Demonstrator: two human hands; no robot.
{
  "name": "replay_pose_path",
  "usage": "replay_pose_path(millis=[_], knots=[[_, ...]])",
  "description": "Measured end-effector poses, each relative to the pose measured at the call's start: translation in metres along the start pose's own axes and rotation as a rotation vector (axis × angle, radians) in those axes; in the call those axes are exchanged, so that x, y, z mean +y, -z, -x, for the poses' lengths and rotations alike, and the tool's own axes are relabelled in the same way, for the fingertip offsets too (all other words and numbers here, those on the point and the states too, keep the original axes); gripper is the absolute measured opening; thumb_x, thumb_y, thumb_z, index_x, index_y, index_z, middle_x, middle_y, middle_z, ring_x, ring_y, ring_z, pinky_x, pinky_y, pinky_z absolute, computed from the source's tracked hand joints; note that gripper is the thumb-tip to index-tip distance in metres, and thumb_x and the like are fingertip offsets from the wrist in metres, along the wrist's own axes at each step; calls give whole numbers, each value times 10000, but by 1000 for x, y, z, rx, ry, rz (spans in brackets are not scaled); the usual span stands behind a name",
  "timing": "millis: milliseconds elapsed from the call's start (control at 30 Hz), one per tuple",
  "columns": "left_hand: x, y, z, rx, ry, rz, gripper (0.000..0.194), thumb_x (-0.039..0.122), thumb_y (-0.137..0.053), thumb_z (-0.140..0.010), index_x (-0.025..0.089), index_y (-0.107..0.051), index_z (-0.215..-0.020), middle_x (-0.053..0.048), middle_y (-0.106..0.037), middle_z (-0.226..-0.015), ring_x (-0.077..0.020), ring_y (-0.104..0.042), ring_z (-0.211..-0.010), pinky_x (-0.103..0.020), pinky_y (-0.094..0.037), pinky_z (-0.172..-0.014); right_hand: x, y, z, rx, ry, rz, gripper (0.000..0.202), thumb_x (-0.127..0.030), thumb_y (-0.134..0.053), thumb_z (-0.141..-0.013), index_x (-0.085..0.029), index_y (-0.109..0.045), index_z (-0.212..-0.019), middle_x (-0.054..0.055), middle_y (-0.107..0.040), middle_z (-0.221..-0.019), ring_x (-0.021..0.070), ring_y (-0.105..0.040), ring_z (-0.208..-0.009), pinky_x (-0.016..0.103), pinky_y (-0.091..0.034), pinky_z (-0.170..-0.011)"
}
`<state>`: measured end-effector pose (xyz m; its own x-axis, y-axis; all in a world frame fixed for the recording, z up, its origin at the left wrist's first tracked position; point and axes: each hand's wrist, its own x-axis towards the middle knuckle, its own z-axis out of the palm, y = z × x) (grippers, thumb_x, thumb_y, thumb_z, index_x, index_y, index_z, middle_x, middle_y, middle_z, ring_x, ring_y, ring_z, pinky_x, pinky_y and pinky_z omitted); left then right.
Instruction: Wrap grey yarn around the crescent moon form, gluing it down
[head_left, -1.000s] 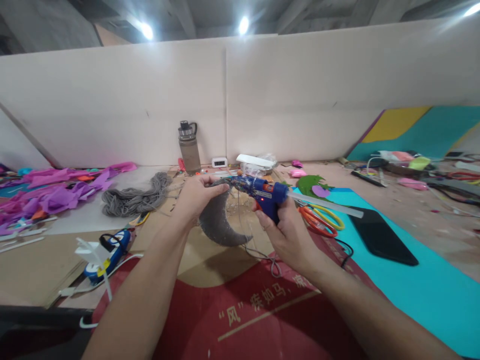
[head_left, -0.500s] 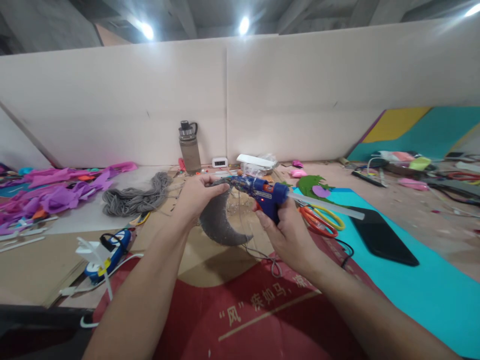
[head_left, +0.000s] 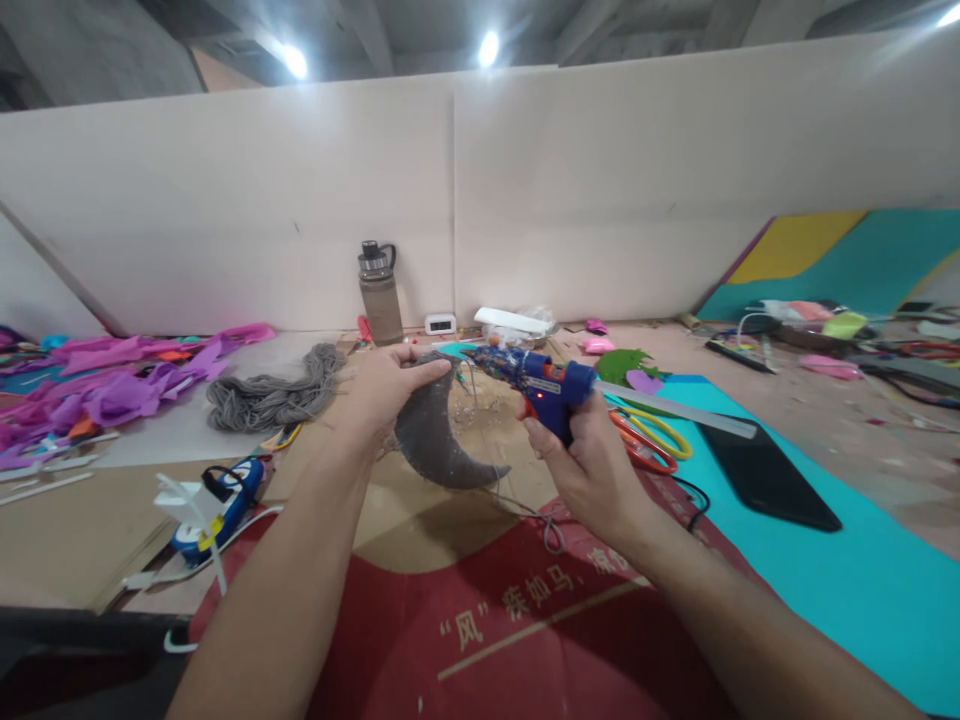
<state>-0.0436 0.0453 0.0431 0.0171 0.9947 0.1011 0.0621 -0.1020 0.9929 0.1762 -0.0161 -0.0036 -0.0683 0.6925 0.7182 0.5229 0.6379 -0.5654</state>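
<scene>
My left hand (head_left: 386, 395) pinches the upper tip of a dark grey crescent-moon shape (head_left: 435, 440), thumb in front and fingers behind. The crescent hangs above the cardboard, its lower tip pointing right. Wrapped around the handle of a blue hot glue gun (head_left: 551, 390) is my right hand (head_left: 589, 465). The gun's nozzle points left, a little apart from the crescent's upper end, and a small red light glows on its body. A clear glue stick (head_left: 682, 408) juts from its back. A thin grey yarn (head_left: 551, 525) trails from the crescent onto the cardboard.
Red-and-tan cardboard (head_left: 480, 620) lies beneath my hands. On the right are orange-and-yellow-handled scissors (head_left: 656, 440) and a black phone (head_left: 765, 475) on a turquoise sheet (head_left: 862, 600). Leftward lie a grey yarn skein (head_left: 274, 390) and a blue power strip (head_left: 236, 505). A bottle (head_left: 381, 295) stands behind.
The glue gun in my right hand has moved right, its nozzle drawing away from the crescent's upper tip. The crescent has shifted slightly left in my left hand.
</scene>
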Motion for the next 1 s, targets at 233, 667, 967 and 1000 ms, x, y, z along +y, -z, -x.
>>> replay_pose_path(millis=[233, 667, 967, 1000], knots=[[2, 1, 1, -5, -6, -20, 276, 379, -832, -613, 180, -714, -763, -41, -714, -729, -155, -624, -609, -282, -485, -583, 1, 0, 3, -15, -39, 22, 316, -312, -529, -914, -197, -470, -1202, 140, -615, -1075, 291, -605, -990, 529, -484, -893], [0, -4, -1, -26, -67, -83, 283, 390, -818, -622, 162, -719, -756, -50, -715, -739, -151, -616, -627, -278, -471, -608, -6, -2, -2, -43, -57, 8, 302, -338, -520, -926, -196, -476, -1189, 155, -632, -1107, 306, -615, -1035, 514, -499, -899], [6, -1, 4, -6, -3, 27, 260, 353, -832, -608, 175, -710, -753, -30, -710, -708, -138, -606, -588, -261, -467, -572, 0, 1, 1, -14, -71, 21, 366, -343, -535, -913, -201, -463, -1243, 145, -623, -1101, 307, -595, -1069, 529, -484, -918], [7, 0, 4, -7, 3, 40, 255, 347, -834, -607, 174, -708, -746, -27, -707, -699, -136, -604, -582, -260, -468, -571, 0, 1, 2, -13, -68, 23, 358, -336, -535, -913, -203, -468, -1239, 143, -622, -1101, 303, -598, -1056, 525, -485, -915]])
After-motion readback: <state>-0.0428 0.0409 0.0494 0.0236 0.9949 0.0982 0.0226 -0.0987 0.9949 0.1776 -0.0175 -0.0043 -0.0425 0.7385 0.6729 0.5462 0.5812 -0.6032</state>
